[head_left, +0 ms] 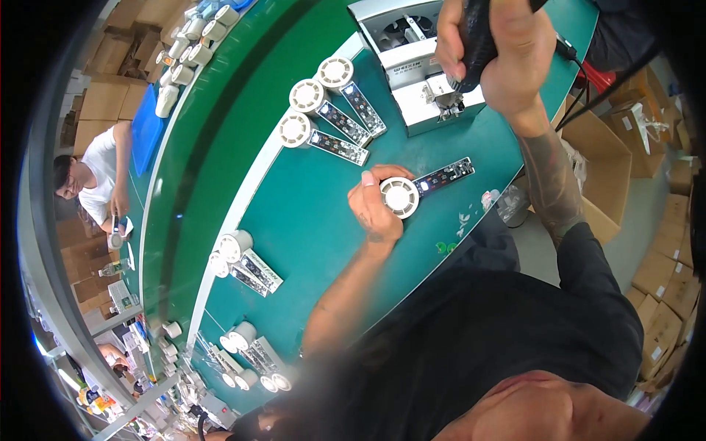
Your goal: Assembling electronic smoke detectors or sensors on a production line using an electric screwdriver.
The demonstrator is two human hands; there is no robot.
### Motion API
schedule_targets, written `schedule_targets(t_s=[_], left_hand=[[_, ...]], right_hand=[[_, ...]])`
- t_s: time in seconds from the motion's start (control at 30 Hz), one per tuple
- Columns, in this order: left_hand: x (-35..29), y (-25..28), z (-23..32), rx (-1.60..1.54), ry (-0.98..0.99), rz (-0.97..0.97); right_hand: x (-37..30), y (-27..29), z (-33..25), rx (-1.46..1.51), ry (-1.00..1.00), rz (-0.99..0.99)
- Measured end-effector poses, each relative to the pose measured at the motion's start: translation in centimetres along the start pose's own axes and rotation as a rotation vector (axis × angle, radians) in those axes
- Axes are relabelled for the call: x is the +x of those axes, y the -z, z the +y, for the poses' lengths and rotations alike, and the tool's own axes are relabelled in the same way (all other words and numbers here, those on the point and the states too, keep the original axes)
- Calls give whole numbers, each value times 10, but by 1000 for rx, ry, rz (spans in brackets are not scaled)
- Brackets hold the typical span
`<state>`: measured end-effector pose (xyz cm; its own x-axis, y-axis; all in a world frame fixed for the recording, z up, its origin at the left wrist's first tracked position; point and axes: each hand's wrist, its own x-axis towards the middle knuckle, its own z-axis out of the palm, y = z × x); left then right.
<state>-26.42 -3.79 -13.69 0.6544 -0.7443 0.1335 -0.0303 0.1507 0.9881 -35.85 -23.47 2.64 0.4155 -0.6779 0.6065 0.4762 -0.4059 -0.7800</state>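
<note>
My left hand (373, 209) is closed around the round white head of a small handheld fan (399, 197) on the green bench. The fan's handle lacks its cover, so a dark circuit board with small lit spots shows, pointing up to the right. Higher up, my right hand (518, 62) grips a black electric screwdriver (481, 44). Its lower end is over the front of a silver screw feeder (421, 106), and the tip is hard to make out. Beside the feeder lie several more fans (305, 95) with bare boards in their handles.
A green conveyor belt (213, 140) runs along the bench's left side. More fans (239, 246) and fan parts (246, 353) lie lower left. Across the belt, a person in white (103, 169) handles a fan. Cardboard boxes (599, 165) stand on the right, near a dark cable.
</note>
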Motion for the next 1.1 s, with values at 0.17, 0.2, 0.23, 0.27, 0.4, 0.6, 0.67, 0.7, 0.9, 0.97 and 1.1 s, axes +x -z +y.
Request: schedule_targets(t_s=[0.17, 0.2, 0.23, 0.27, 0.4, 0.6, 0.67, 0.7, 0.9, 0.97, 1.1], left_hand=[[1, 0, 0, 20, -58, -26], [1, 0, 0, 12, -61, -29], [1, -1, 0, 3, -63, -34], [2, -2, 0, 0, -60, -41], [2, 4, -3, 7, -71, -32], [5, -1, 0, -8, -106, -47], [5, 0, -2, -15, -102, -45], [4, 0, -2, -24, -102, -43], [4, 1, 3, 5, -70, -46], [4, 1, 4, -8, -57, -41], [4, 1, 3, -32, -46, -42]], right_hand=[[-14, -3, 12, -16, -70, 10], [-17, -6, 11, -1, -68, 53], [-10, -5, 28, -4, -70, 53], [3, -1, 59, 334, 246, -103], [-40, 9, 7, -101, -213, -132], [-73, 19, -11, 43, -293, -92], [-82, 18, -11, 9, -277, -26], [-84, 20, -10, 8, -279, -25], [-87, 26, -11, -75, -291, -49], [-89, 25, -9, -39, -293, -49], [-97, 24, -4, -40, -300, 1]])
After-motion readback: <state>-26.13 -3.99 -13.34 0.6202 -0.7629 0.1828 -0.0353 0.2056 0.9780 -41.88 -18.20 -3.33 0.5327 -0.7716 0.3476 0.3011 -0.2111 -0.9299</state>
